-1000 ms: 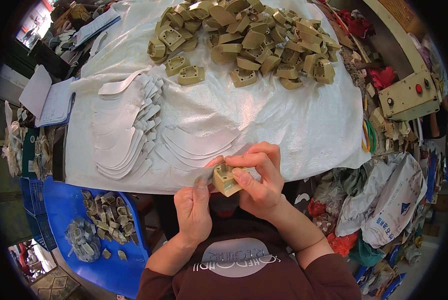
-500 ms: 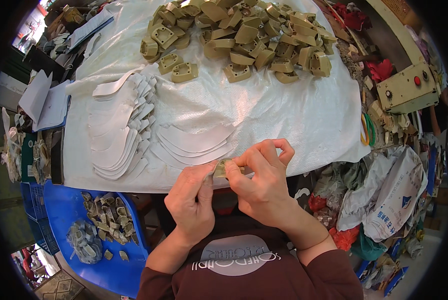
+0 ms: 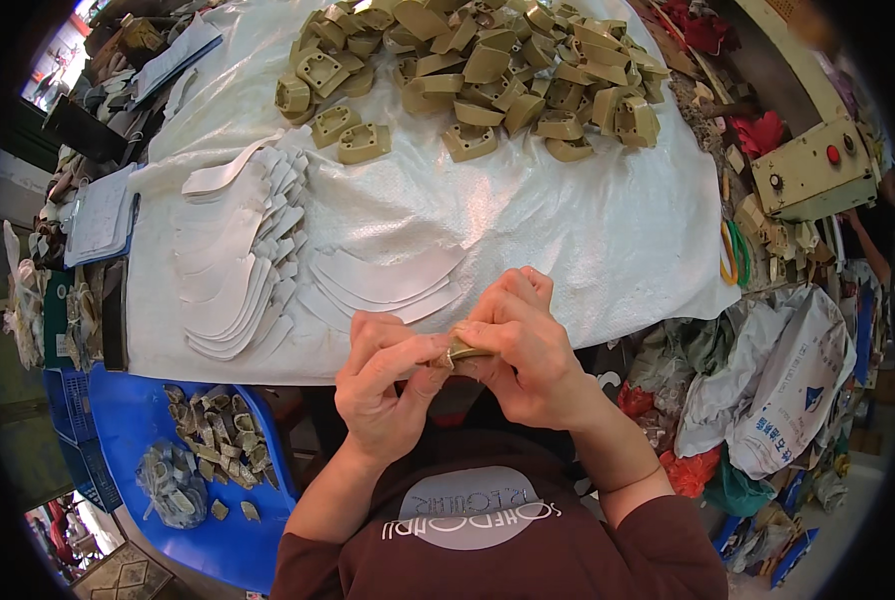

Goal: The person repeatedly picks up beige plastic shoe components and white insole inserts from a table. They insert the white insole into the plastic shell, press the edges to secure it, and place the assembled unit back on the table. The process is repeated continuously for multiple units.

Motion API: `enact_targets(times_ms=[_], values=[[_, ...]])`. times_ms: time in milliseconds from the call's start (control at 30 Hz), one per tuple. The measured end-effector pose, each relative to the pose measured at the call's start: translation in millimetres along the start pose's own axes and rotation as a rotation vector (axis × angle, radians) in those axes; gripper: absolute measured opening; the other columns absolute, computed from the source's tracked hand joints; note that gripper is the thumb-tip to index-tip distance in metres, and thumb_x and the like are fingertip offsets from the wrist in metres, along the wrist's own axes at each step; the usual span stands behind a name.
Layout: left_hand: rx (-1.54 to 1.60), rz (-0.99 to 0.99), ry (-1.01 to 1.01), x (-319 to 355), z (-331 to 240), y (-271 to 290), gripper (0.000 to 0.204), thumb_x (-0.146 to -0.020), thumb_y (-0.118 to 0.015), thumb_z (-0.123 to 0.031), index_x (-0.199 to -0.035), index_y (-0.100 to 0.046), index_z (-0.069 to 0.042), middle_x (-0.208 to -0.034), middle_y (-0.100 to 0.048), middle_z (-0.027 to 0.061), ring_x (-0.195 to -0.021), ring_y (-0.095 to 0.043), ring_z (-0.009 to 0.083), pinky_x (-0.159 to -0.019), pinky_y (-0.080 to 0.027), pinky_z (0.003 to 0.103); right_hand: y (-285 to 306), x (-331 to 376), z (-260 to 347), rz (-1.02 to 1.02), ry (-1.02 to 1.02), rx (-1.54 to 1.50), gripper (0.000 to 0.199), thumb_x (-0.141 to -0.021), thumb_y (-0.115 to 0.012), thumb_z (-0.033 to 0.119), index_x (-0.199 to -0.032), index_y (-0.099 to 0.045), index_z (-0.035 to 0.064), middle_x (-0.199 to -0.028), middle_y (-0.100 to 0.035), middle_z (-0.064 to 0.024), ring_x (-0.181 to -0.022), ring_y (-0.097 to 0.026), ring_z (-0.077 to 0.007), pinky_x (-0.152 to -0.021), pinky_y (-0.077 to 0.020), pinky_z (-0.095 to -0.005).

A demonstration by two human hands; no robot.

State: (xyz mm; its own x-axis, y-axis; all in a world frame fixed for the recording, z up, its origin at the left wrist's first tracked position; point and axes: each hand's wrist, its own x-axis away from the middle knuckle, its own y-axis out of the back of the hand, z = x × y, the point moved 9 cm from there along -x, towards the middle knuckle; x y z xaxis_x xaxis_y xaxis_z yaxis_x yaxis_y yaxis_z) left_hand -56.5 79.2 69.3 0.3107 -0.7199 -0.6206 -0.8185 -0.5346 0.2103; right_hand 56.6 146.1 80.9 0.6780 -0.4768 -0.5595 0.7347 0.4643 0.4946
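Now both hands are pinching one small tan piece just off the near edge of the white-covered table [image 3: 588, 240].

Across that white sheet a big heap of tan moulded pieces [image 3: 488, 70] is lying at the far side, with fanned white curved strips [image 3: 238, 270] sitting nearer left — and a blue crate [image 3: 128, 420] is standing below. The left hand [image 3: 383, 390] and right hand [image 3: 523, 350] are touching, fingers curled tight around the small tan piece [image 3: 460, 352] — mostly hidden between them.
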Motion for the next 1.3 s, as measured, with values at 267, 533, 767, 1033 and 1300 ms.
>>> enact_targets(times_ms=[267, 533, 767, 1033, 1300], values=[[-0.083, 0.061, -0.030, -0.3, -7.4, -4.2, 0.018, -0.069, -0.076, -0.003, -0.079, -0.061, -0.003, -0.062, -0.048, 0.0026, -0.060, -0.044, 0.0193, -0.055, -0.038, 0.028, -14.3, -3.6, 10.4, 0.245, -0.023, 0.031, 0.034, -0.065, -0.068, 0.002, -0.098, -0.059, 0.0079, -0.080, -0.052, -0.0012, -0.080, -0.049, -0.0198, -0.083, -0.0277, -0.0422], [-0.182, -0.036, -0.150, 0.9, -21.3, 5.8, 0.029, -0.055, -0.077, 0.003, -0.080, -0.066, -0.007, -0.075, -0.053, 0.0005, -0.074, -0.048, 0.0218, -0.062, -0.042, 0.029, -1.6, 2.5, 3.6, -0.020, 0.038, 0.057, 0.036, -0.070, -0.072, 0.010, -0.103, -0.057, 0.0090, -0.099, -0.064, -0.0046, -0.086, -0.053, -0.0253, -0.085, -0.0363, -0.0417], [-0.151, -0.093, -0.053, -0.2, -4.4, 34.3, 0.033, -0.056, -0.074, 0.008, -0.082, -0.064, -0.009, -0.075, -0.050, 0.0032, -0.075, -0.049, 0.0233, -0.064, -0.041, 0.032, 4.6, 3.9, 5.1, -0.035, -0.196, -0.084, 0.029, -0.078, -0.073, 0.020, -0.100, -0.059, 0.0076, -0.101, -0.062, -0.0130, -0.085, -0.057, -0.0271, -0.079, -0.0445, -0.0340], [0.150, 0.013, -0.063, 3.5, -24.1, 8.7, 0.033, -0.060, -0.072, 0.009, -0.085, -0.058, -0.007, -0.090, -0.058, 0.0097, -0.087, -0.059, 0.0295, -0.076, -0.047, 0.036, -23.9, 49.5, -41.4, -0.267, -0.768, -0.932, 0.032, -0.098, -0.046, 0.026, -0.113, -0.046, -0.0016, -0.105, -0.061, -0.0224, -0.105, -0.059, -0.0272, -0.091, -0.0474, -0.0401], [-0.331, 0.174, -0.305, 7.9, -36.1, -12.9, 0.023, -0.059, -0.068, -0.004, -0.078, -0.055, -0.007, -0.090, -0.059, 0.0088, -0.076, -0.062, 0.0240, -0.056, -0.034, 0.030, -22.0, 51.0, -29.8, -0.302, -0.670, -1.026, 0.027, -0.100, -0.039, 0.014, -0.115, -0.050, -0.0054, -0.115, -0.062, -0.0187, -0.095, -0.063, -0.0186, -0.085, -0.0503, -0.0303]])
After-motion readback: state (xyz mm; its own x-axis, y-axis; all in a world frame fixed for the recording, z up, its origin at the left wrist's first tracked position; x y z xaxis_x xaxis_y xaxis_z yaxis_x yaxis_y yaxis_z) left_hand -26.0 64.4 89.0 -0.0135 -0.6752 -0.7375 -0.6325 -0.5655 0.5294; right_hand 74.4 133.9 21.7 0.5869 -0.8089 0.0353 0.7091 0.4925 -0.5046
